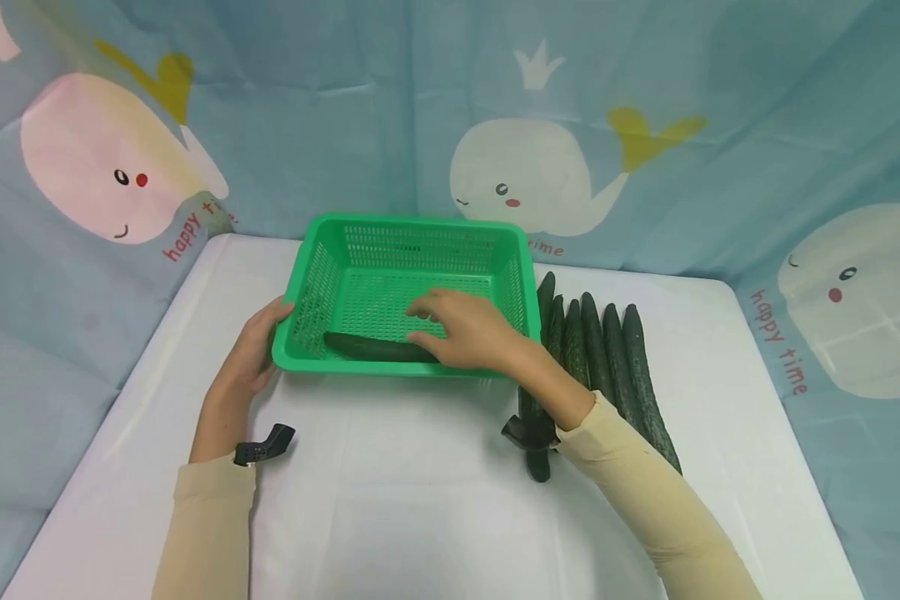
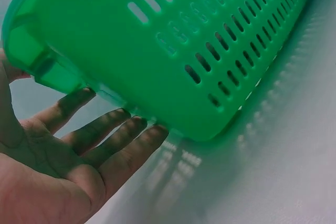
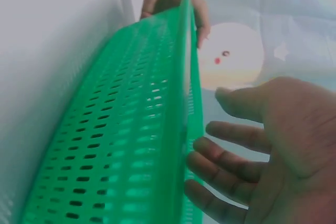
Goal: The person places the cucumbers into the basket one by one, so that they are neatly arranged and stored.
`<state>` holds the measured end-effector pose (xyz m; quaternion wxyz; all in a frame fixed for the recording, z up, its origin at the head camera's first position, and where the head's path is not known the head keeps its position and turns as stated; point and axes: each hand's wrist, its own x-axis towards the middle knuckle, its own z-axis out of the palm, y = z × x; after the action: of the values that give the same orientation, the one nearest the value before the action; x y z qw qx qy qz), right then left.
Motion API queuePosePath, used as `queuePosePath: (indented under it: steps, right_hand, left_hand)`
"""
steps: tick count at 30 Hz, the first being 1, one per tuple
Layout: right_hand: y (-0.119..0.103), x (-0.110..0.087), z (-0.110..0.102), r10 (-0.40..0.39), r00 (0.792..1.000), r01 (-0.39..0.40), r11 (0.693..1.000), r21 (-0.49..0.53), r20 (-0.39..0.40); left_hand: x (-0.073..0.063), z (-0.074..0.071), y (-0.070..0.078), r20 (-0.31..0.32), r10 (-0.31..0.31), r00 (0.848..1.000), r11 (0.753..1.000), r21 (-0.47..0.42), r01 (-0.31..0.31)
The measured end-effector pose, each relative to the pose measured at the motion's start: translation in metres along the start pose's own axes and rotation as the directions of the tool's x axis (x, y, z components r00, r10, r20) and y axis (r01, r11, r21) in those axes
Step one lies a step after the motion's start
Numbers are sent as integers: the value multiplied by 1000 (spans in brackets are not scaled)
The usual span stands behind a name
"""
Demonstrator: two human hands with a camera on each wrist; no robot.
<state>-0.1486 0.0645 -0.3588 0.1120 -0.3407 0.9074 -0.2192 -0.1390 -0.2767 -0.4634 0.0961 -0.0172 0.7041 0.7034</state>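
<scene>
A green plastic basket (image 1: 345, 367) with slotted walls stands on the white table. Inside it, along the near wall, lies one dark green cucumber (image 1: 375, 347). My left hand (image 1: 255, 346) holds the basket's left end, the thumb at the rim and the fingers (image 2: 128, 153) against the outer wall. Over the right part of the basket is my right hand (image 1: 468, 329), close to the cucumber's right end, which it hides. In the right wrist view this right hand (image 3: 283, 140) has its fingers loosely bent and apart, with nothing between them.
Several more cucumbers (image 1: 633, 367) lie side by side on the table right of the basket, partly under the right forearm. A blue curtain (image 1: 360, 125) with whale prints hangs behind the table and along its sides.
</scene>
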Motion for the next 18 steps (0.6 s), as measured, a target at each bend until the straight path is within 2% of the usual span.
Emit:
queuePosePath:
  steps: [8,13,18]
  right_hand:
    - [6,-17,-4,53,997,-52,998,25,-49]
    - [6,-28,-10,50,994,-44,997,59,-101]
    - [8,-43,-12,56,986,-46,997,69,-158]
  left_hand:
    - [-1,0,2,-14,-39,999,999,11,39]
    - [1,0,1,-28,-42,999,999,17,43]
    - [-1,0,0,-15,-49,999,999,5,49]
